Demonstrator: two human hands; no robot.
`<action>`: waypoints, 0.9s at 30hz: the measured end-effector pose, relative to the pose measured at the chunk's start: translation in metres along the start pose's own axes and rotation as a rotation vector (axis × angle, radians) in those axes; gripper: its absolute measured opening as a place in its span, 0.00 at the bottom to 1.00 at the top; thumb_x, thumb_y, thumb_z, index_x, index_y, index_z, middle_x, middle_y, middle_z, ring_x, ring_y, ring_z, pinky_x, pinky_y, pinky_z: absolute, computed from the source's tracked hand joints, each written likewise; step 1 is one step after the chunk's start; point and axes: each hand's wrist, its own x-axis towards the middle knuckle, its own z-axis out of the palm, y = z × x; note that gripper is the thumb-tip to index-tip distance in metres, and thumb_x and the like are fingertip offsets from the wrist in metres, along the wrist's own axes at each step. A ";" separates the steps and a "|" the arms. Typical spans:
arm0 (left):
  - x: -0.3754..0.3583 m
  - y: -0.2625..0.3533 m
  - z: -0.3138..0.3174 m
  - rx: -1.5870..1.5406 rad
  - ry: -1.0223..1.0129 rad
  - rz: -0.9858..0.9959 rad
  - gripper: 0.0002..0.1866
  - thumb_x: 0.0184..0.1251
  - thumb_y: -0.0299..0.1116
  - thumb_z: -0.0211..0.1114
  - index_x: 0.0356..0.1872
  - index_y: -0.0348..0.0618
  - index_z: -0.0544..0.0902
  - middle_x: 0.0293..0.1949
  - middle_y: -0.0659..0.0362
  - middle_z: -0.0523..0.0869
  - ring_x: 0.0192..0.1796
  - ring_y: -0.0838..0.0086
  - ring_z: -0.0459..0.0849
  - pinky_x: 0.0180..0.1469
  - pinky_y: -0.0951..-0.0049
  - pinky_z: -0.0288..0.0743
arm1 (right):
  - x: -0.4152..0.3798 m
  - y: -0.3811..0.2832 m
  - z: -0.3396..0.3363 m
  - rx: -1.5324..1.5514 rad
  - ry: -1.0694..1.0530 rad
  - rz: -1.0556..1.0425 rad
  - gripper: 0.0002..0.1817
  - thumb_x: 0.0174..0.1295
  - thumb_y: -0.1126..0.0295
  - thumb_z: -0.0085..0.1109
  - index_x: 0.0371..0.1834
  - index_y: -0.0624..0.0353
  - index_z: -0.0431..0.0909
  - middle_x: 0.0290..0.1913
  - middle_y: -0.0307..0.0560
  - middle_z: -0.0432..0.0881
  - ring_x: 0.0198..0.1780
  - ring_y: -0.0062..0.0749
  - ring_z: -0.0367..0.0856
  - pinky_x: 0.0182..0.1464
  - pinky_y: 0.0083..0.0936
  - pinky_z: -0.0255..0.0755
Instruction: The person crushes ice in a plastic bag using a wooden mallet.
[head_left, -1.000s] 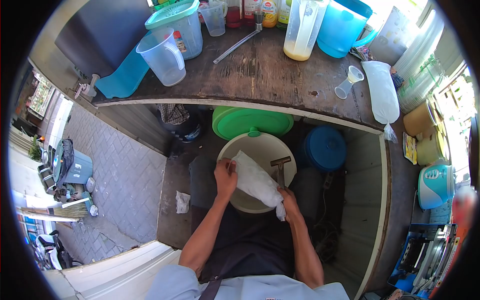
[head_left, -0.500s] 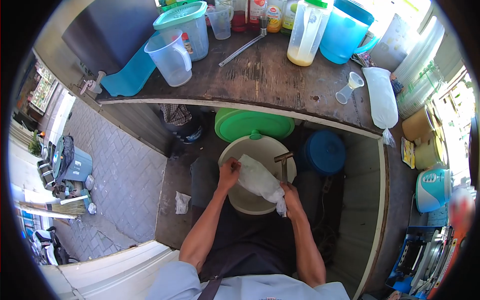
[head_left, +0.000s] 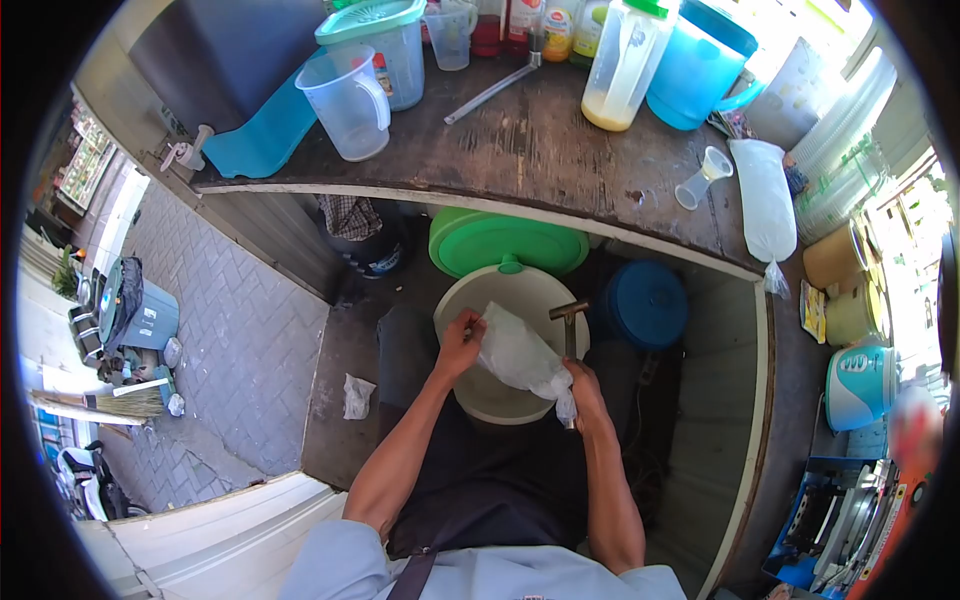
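A clear plastic bag of whitish ice [head_left: 516, 352] is held tilted above a cream bucket [head_left: 455, 300], its tied neck at the lower right. My left hand [head_left: 461, 342] is closed at the bag's upper left end, with the fingertips pinched on the plastic. My right hand [head_left: 588, 392] is wrapped round the handle of a hammer [head_left: 569, 318] and sits against the knotted end of the bag. The hammer stands head up, beside the bag. Part of its handle is hidden by my right fingers.
Behind the bucket leans a green lid [head_left: 505, 243]; a blue lidded container [head_left: 648, 304] stands to its right. Above is a wooden counter [head_left: 520, 150] with a measuring jug [head_left: 350, 108], a blue pitcher [head_left: 700, 70] and another filled bag [head_left: 764, 200]. A crumpled plastic bag [head_left: 357, 397] lies left.
The bag's left end has risen slightly and turned a little more upright over the bucket. Both hands keep their hold, and the whole view has shifted slightly.
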 end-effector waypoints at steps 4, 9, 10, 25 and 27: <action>-0.005 0.000 -0.002 -0.205 0.006 -0.198 0.04 0.68 0.30 0.54 0.34 0.42 0.75 0.33 0.66 0.75 0.38 0.82 0.70 0.43 0.80 0.63 | -0.003 -0.002 0.006 0.018 0.008 0.015 0.23 0.68 0.63 0.48 0.57 0.73 0.69 0.49 0.54 0.79 0.48 0.36 0.80 0.50 0.27 0.72; 0.002 -0.007 -0.006 -0.409 0.003 -0.178 0.04 0.69 0.32 0.54 0.36 0.46 0.74 0.33 0.68 0.74 0.39 0.83 0.70 0.46 0.80 0.61 | 0.010 0.005 -0.002 -0.010 -0.039 0.023 0.23 0.69 0.62 0.48 0.59 0.72 0.66 0.50 0.55 0.78 0.49 0.36 0.80 0.51 0.27 0.72; -0.002 -0.001 -0.006 -0.483 0.008 -0.175 0.03 0.68 0.31 0.54 0.36 0.45 0.74 0.34 0.67 0.75 0.39 0.83 0.71 0.45 0.80 0.62 | 0.007 0.008 -0.001 0.034 -0.044 0.055 0.24 0.69 0.62 0.48 0.58 0.72 0.67 0.50 0.55 0.78 0.50 0.36 0.80 0.51 0.27 0.72; 0.007 0.014 -0.009 -0.696 0.042 -0.197 0.19 0.57 0.18 0.52 0.51 0.44 0.68 0.40 0.53 0.82 0.44 0.71 0.81 0.48 0.71 0.75 | -0.029 -0.027 0.016 -0.216 -0.082 -0.014 0.23 0.65 0.53 0.56 0.51 0.63 0.71 0.22 0.33 0.70 0.16 0.12 0.61 0.15 0.15 0.51; 0.016 0.016 -0.017 -0.719 0.043 -0.181 0.21 0.57 0.18 0.52 0.53 0.44 0.68 0.41 0.52 0.82 0.44 0.69 0.82 0.47 0.71 0.76 | -0.025 -0.022 0.018 -0.203 -0.069 -0.007 0.23 0.65 0.53 0.56 0.50 0.63 0.71 0.22 0.32 0.69 0.15 0.11 0.60 0.15 0.15 0.50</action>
